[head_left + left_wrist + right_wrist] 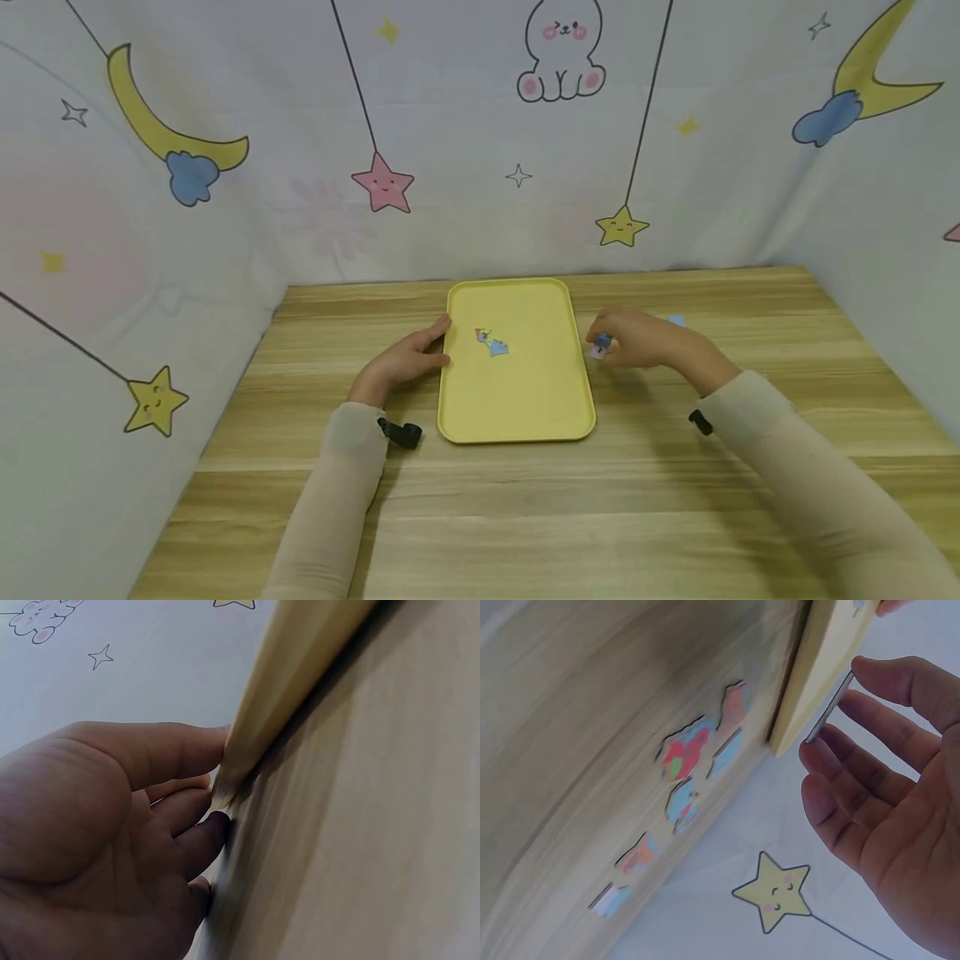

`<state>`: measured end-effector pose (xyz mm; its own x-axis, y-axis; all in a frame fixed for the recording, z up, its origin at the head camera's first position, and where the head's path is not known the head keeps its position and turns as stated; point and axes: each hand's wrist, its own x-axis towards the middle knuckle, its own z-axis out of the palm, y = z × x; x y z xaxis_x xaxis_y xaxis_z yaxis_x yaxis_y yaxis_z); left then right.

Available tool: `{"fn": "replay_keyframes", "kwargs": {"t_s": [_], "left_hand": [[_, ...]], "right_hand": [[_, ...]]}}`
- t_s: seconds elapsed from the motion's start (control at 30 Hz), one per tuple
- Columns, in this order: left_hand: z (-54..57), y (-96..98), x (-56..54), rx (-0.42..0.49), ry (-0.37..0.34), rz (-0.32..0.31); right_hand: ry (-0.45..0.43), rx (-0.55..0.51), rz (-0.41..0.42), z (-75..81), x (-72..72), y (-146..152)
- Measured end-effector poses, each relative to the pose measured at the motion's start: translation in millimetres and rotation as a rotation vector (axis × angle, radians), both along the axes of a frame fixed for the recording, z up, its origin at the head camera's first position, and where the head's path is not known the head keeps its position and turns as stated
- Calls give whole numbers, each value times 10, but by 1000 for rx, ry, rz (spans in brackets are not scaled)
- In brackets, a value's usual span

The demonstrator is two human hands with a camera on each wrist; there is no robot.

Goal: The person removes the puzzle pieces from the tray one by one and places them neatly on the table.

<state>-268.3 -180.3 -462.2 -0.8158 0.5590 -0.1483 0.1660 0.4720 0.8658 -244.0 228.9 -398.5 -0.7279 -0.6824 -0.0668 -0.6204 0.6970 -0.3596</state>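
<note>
At the left side of the yellow tray (517,408), my left hand (401,362) rests its thumb and fingertips against the rim. In the left wrist view that hand (112,825) has its thumb on the tray's side wall (281,667). Just off the tray's right edge, my right hand (637,337) pinches a thin puzzle piece (599,351) between thumb and fingers. The right wrist view shows this piece (829,706) edge-on, held above the table. A small colourful group of puzzle pieces (498,347) lies on the tray, left of its middle.
Several loose puzzle pieces (686,750) lie on the wooden table (510,517) to the tray's right; my right hand mostly hides them in the head view, though a blue one (677,320) shows behind it. A printed white curtain (465,125) borders the table's back.
</note>
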Motion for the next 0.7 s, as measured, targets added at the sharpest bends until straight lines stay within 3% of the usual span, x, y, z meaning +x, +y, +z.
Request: {"fn": "replay_keyframes", "kwargs": {"t_s": [0.3,0.7], "left_hand": [[-15,7,-11,7,-10,5],[-33,-1,-9,2,-5,3]], "right_hand": [[-19,0,-65,-5,42,201],[-1,-14,-75,-70,51,434]]}}
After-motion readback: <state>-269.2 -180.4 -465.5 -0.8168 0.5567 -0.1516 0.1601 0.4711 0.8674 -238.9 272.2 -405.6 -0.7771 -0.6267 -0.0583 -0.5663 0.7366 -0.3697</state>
